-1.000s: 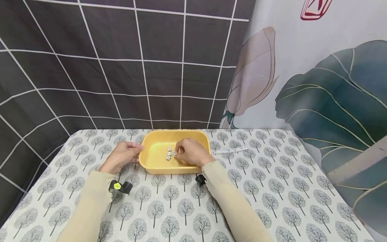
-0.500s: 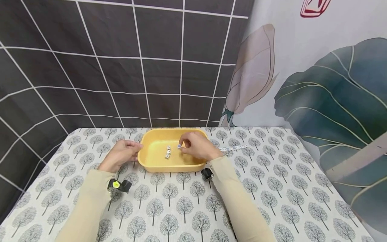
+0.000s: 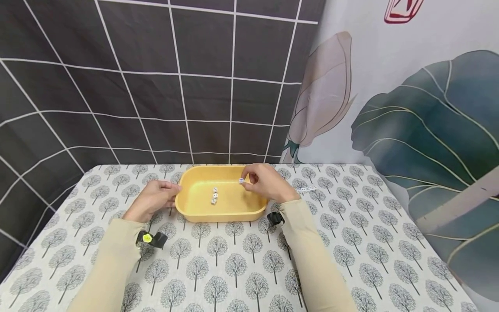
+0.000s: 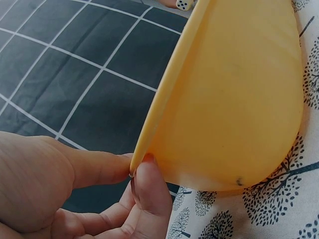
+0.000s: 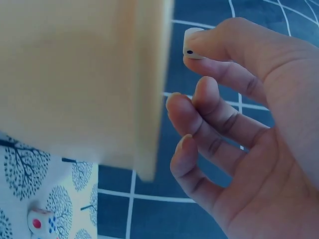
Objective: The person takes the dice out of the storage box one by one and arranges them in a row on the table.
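Observation:
My left hand (image 3: pixel 157 199) pinches the left rim of a yellow plastic tub (image 3: pixel 202 213); in the left wrist view, the thumb and a finger (image 4: pixel 152 186) meet across that rim. Between thumb and index finger, my right hand (image 3: pixel 267 182) holds a small white die (image 3: pixel 241 180) over the tub's right side. One black pip of this die (image 5: pixel 190 52) shows in the right wrist view, where the other fingers curl loosely below. Several white dice, among them a near one (image 3: pixel 213 201), lie in a short line on the tub's floor.
A row of dice (image 3: pixel 307 189) lies on the tablecloth right of the tub, partly hidden by my right hand. One die with a red pip (image 5: pixel 39 221) shows beyond the tub in the right wrist view. A dark grid-patterned cloth (image 3: pixel 148 104) hangs behind the table.
My right hand has lifted the die from the tub's floor and carried it up and rightward. It covers more of the dice row. My left hand keeps its grip on the rim.

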`<state>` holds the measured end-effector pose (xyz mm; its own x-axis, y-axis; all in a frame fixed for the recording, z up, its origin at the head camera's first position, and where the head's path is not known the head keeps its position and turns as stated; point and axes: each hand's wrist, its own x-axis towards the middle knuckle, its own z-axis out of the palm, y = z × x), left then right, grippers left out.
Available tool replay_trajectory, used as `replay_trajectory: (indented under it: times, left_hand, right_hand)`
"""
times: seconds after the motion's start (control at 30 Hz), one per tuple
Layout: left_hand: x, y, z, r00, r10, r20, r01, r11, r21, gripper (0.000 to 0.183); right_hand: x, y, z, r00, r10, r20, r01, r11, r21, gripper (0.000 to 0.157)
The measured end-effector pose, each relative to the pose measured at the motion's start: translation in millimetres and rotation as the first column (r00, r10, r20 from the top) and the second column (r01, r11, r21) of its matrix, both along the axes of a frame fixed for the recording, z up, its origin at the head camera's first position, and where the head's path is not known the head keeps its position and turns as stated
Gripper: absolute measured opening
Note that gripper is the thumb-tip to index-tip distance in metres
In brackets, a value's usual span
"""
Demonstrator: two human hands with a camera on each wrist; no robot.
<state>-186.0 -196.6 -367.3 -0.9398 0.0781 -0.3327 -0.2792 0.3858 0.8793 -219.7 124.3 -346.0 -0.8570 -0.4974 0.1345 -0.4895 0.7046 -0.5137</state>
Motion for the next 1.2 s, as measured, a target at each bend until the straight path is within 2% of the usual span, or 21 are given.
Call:
replay_trajectory:
  times: [0.27,0.93,1.2]
  left_hand:
    - [-0.1,0,-0.2,1.0,-0.003,-0.003,0.003,1.0,0.003,0.039]
    - [-3.3,1,1.6,1.0,-0.015,-0.023,0.016,1.0,0.01,0.038]
    - [-1.6,0,0.3,1.0,-0.01,-0.014,0.011,1.0,0.012,0.038]
  right_hand:
    - [1.5,10,4.5,0.999,-0.03,0.016,0.03,0.999,-0.02,0.01]
    - [-0.5,38,10.3,0.995,-0.077,-0.069,0.073,0.995,-0.065,0.012]
    - [-2.1,48,10.5,0.992,-0.105,-0.065,0.101,0.994,-0.051,0.015]
